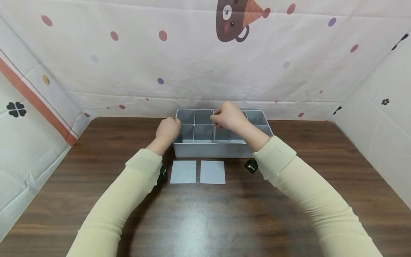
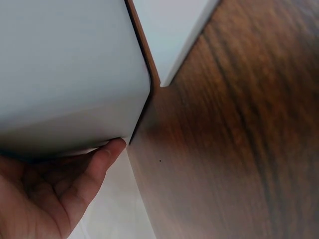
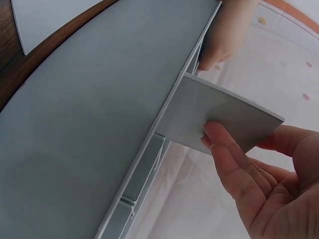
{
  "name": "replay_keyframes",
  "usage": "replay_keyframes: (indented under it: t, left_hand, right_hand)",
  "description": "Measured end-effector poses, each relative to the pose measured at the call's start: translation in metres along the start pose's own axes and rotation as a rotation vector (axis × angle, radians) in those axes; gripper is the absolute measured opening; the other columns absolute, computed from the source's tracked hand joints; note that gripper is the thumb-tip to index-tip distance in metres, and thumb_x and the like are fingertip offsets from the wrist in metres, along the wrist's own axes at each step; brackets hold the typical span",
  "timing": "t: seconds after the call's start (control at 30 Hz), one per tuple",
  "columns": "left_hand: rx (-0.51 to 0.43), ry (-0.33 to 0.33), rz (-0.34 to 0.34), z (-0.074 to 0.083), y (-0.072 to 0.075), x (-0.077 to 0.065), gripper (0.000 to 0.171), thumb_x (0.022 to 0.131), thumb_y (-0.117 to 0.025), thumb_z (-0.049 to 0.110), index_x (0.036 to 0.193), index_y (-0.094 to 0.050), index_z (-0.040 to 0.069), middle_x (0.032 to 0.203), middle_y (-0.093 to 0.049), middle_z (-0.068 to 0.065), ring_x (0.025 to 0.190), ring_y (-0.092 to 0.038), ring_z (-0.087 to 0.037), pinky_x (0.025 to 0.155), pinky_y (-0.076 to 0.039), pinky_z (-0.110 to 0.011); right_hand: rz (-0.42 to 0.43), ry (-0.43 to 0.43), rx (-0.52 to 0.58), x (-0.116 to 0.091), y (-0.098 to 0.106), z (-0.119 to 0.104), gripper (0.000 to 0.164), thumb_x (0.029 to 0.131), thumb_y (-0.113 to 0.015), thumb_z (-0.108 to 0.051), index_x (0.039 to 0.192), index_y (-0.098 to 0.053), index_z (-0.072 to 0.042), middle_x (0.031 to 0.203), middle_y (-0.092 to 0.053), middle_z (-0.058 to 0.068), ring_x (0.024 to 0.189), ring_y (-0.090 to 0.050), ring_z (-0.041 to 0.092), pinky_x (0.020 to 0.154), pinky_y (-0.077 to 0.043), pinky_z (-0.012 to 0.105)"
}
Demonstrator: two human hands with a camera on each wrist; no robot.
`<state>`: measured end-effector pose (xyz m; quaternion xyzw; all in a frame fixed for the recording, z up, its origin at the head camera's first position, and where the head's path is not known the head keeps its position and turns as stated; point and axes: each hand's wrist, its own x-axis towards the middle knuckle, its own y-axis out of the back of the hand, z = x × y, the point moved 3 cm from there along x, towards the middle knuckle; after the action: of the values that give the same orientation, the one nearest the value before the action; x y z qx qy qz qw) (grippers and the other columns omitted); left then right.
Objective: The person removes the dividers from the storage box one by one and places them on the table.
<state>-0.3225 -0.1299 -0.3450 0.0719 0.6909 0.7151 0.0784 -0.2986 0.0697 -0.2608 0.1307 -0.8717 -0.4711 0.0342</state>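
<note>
A grey divided storage box stands at the back of the table, split into several compartments. My left hand grips its left end; in the left wrist view the fingers lie against the end wall. Over the middle of the box is my right hand. In the right wrist view this hand pinches a flat grey divider panel between thumb and fingers. Much of the panel sticks out above the box's rim, while its lower part is hidden behind the front wall.
Two flat pale square panels lie side by side on the brown wooden table, in front of the box. A printed cloth hangs behind the table and along both sides. Dark wrist devices show beneath the sleeves.
</note>
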Motion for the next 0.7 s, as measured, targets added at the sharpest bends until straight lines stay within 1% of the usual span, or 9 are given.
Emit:
replay_keyframes:
  t: [0.1,0.13,0.23,0.37,0.53,0.67,0.7]
  left_hand:
    - [0.005,-0.006,0.013,0.0003,-0.0005,-0.0008,0.035,0.106,-0.039,-0.003,0.136,-0.055,-0.010,0.118,-0.067,-0.029,0.103,-0.070,-0.041,0.085,-0.061,-0.046]
    - [0.012,-0.010,0.017,0.0006,-0.0004,-0.0010,0.034,0.106,-0.040,-0.003,0.136,-0.055,-0.010,0.117,-0.068,-0.029,0.103,-0.071,-0.041,0.085,-0.062,-0.046]
    - [0.046,-0.027,0.035,0.0013,0.0003,-0.0015,0.033,0.105,-0.040,-0.005,0.133,-0.056,-0.011,0.114,-0.069,-0.029,0.101,-0.072,-0.040,0.084,-0.062,-0.045]
    - [0.095,-0.051,0.053,0.0023,0.0004,-0.0020,0.033,0.104,-0.040,-0.005,0.132,-0.057,-0.013,0.112,-0.070,-0.029,0.099,-0.072,-0.040,0.085,-0.062,-0.045]
    - [0.099,-0.055,0.065,0.0028,0.0009,-0.0018,0.032,0.104,-0.041,-0.005,0.130,-0.059,-0.013,0.110,-0.071,-0.029,0.098,-0.073,-0.040,0.083,-0.062,-0.045]
    - [0.072,-0.034,0.041,0.0020,0.0012,-0.0008,0.035,0.104,-0.040,-0.005,0.134,-0.056,-0.012,0.116,-0.069,-0.029,0.103,-0.072,-0.041,0.087,-0.062,-0.046]
    - [0.060,-0.027,0.034,0.0018,0.0013,-0.0005,0.035,0.105,-0.039,-0.004,0.135,-0.056,-0.012,0.118,-0.069,-0.030,0.104,-0.071,-0.042,0.088,-0.061,-0.047]
  right_hand:
    - [0.005,0.004,-0.001,0.0004,-0.0002,0.0000,0.038,0.096,-0.053,-0.012,0.061,-0.065,-0.007,0.056,-0.068,0.000,0.057,-0.065,0.009,0.058,-0.045,0.022]
    - [0.006,0.010,-0.003,-0.0001,-0.0001,-0.0002,0.038,0.096,-0.053,-0.012,0.060,-0.064,-0.007,0.055,-0.067,-0.001,0.055,-0.063,0.008,0.058,-0.045,0.022]
    - [0.013,0.028,-0.019,-0.0025,-0.0008,-0.0008,0.043,0.097,-0.053,-0.010,0.054,-0.056,-0.010,0.050,-0.060,-0.002,0.048,-0.053,0.009,0.055,-0.036,0.023]
    - [0.019,0.046,-0.040,-0.0067,-0.0030,-0.0024,0.050,0.098,-0.052,-0.010,0.050,-0.040,-0.017,0.047,-0.053,-0.003,0.044,-0.043,0.011,0.055,-0.026,0.027]
    - [0.037,0.057,-0.050,-0.0094,-0.0052,-0.0043,0.051,0.098,-0.053,-0.009,0.049,-0.038,-0.018,0.048,-0.054,-0.003,0.045,-0.046,0.012,0.056,-0.027,0.026]
    - [0.035,0.066,-0.056,-0.0092,-0.0055,-0.0047,0.051,0.097,-0.053,-0.009,0.049,-0.037,-0.019,0.049,-0.056,-0.002,0.047,-0.053,0.012,0.055,-0.027,0.025]
    - [0.032,0.064,-0.054,-0.0088,-0.0051,-0.0045,0.051,0.098,-0.052,-0.009,0.050,-0.037,-0.019,0.049,-0.057,-0.002,0.048,-0.052,0.013,0.054,-0.027,0.025]
